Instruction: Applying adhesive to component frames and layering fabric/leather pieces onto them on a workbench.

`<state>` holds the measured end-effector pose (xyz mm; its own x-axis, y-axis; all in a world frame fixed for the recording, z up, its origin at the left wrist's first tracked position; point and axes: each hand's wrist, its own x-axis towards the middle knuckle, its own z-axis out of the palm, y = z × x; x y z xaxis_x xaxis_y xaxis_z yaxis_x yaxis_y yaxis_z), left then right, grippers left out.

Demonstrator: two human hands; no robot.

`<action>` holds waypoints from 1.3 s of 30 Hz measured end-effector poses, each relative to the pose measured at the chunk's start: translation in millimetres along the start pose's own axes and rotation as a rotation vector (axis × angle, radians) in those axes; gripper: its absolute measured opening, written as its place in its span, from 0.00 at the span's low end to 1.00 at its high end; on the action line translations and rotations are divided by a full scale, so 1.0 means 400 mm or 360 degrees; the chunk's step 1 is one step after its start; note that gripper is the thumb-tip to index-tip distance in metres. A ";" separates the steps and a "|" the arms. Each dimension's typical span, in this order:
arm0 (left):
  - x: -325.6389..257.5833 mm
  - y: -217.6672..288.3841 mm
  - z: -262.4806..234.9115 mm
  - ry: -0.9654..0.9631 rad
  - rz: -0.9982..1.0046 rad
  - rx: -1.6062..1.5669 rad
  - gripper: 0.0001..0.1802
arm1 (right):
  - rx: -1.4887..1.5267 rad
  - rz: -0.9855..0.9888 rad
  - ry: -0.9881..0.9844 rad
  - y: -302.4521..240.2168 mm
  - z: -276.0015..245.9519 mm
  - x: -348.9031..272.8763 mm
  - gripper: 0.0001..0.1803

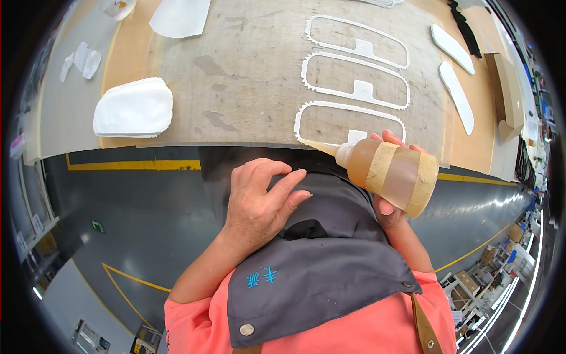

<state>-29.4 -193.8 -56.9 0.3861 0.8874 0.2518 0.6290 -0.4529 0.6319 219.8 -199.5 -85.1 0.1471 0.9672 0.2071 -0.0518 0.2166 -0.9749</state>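
Note:
My right hand (390,217) is wrapped around a squeeze bottle (400,177) of amber liquid, with tan tape bands around it. The bottle lies tilted, its long thin nozzle (318,146) pointing left. The nozzle tip is at the lower left corner of the nearest white frame-shaped piece (348,106); whether it touches cannot be told. This piece has a toothed edge and an inner tab. Two similar pieces, a middle one (356,82) and a far one (359,41), lie behind it. In front of the table edge, my left hand (256,197) holds nothing visible, its fingers bent and slightly apart.
A stack of white rounded pieces (134,109) sits at the table's left front. Another white sheet (180,17) and small scraps (82,61) lie farther back. Two curved white pieces (457,97) and a cardboard box (507,97) are on the right. The table's front edge (247,145) runs before me.

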 end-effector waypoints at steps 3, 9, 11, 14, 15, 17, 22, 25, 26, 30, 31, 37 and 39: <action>0.000 -0.006 0.001 0.0005 -0.0009 -0.0004 0.17 | -0.0044 -0.0113 -0.0070 0.012 -0.003 0.007 0.66; 0.004 -0.016 -0.003 -0.0008 -0.0027 -0.0022 0.17 | -0.0141 -0.0399 -0.0248 0.024 -0.011 0.043 0.67; 0.004 -0.019 -0.003 -0.0008 -0.0035 -0.0022 0.17 | -0.0205 -0.0431 -0.0282 0.013 -0.010 0.046 0.66; 0.006 -0.023 -0.001 -0.0004 -0.0036 -0.0020 0.18 | -0.0183 -0.0500 -0.0311 0.006 0.000 0.055 0.64; 0.007 -0.025 -0.002 -0.0005 -0.0038 -0.0025 0.18 | -0.0167 -0.0502 -0.0320 0.002 0.002 0.058 0.63; 0.008 -0.027 -0.002 -0.0006 -0.0042 -0.0032 0.18 | -0.0145 -0.0476 -0.0334 -0.009 0.002 0.062 0.62; 0.012 -0.031 -0.004 -0.0002 -0.0049 -0.0044 0.18 | -0.0207 -0.0553 -0.0456 -0.032 0.013 0.085 0.61; 0.013 -0.033 -0.005 -0.0011 -0.0056 -0.0057 0.17 | -0.0200 -0.0577 -0.0462 -0.029 0.013 0.088 0.61; 0.013 -0.033 -0.005 -0.0012 -0.0056 -0.0056 0.17 | -0.0206 -0.0573 -0.0457 -0.025 0.010 0.086 0.61; 0.016 -0.034 -0.005 -0.0004 -0.0055 -0.0057 0.18 | -0.0249 -0.0549 -0.0420 -0.011 0.000 0.086 0.62; 0.016 -0.034 -0.005 0.0000 -0.0054 -0.0055 0.18 | -0.0265 -0.0509 -0.0410 -0.010 -0.005 0.085 0.62; 0.018 -0.030 -0.004 -0.0001 -0.0056 -0.0047 0.18 | -0.0364 -0.0639 -0.0294 -0.009 -0.016 0.097 0.61; 0.018 -0.030 -0.003 -0.0001 -0.0052 -0.0043 0.17 | -0.0356 -0.0605 -0.0213 -0.004 -0.027 0.087 0.60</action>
<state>-34.8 -181.9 -61.7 0.3661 0.9016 0.2302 0.6226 -0.4212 0.6595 235.7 -167.5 -77.0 -0.0155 0.8366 0.5476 0.1975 0.5394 -0.8185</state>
